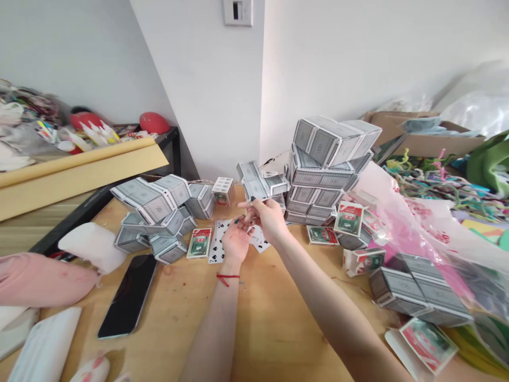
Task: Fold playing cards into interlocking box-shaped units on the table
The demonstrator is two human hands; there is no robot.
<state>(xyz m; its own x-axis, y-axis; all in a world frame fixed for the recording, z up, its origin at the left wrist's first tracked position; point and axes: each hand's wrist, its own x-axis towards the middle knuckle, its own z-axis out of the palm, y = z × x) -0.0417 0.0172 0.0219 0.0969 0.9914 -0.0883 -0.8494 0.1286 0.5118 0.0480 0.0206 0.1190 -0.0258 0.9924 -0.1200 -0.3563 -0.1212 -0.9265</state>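
My left hand (237,243), palm turned up and fingers curled, meets my right hand (269,217) above the table's middle. The fingers of my right hand are bent and pressed together against the left fingertips; what lies between them, if anything, I cannot make out. Beneath the hands are playing cards (217,248), face up, partly covered by my fingers. Just beyond, grey-patterned card blocks (252,180) lean at an angle. A red and green card box (199,243) rests left of the cards. At right rises a tall stack of grey card blocks (321,180).
A lower pile of card blocks (153,204) and a black phone (128,297) are at left. More card blocks (417,289) and an opened card box (428,345) lie at right, near pink plastic wrapping (429,223). The wall (214,106) stands close behind.
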